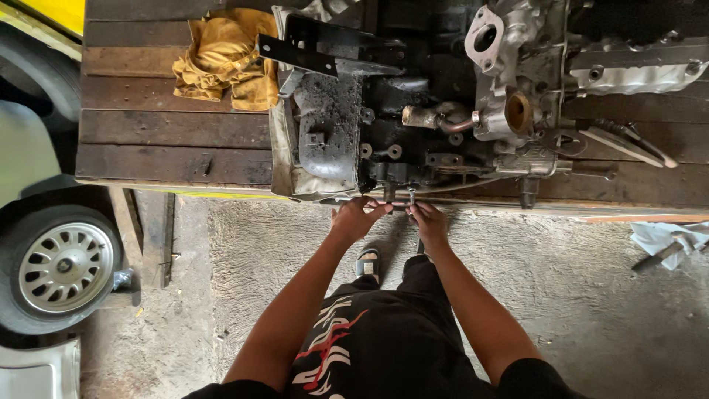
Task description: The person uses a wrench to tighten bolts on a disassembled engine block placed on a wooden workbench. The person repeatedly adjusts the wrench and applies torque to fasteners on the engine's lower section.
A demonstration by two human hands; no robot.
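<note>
A large, dirty black and silver engine block [413,125] lies on a dark wooden workbench [170,133]. Both my hands reach up to its near lower edge. My left hand [356,219] has its fingers curled around a small metal part or bolt at the engine's bottom edge. My right hand [428,220] pinches a thin metal piece [410,198] next to it. Exactly what each hand grips is too small to tell. My legs in black shorts with a red and white flame print [347,347] and a sandalled foot [368,263] show below.
A crumpled mustard-yellow cloth [225,59] lies on the bench left of the engine. A car wheel with a silver rim [63,267] stands at the left on the concrete floor [561,295]. A white rag with a tool [668,244] lies on the floor at right.
</note>
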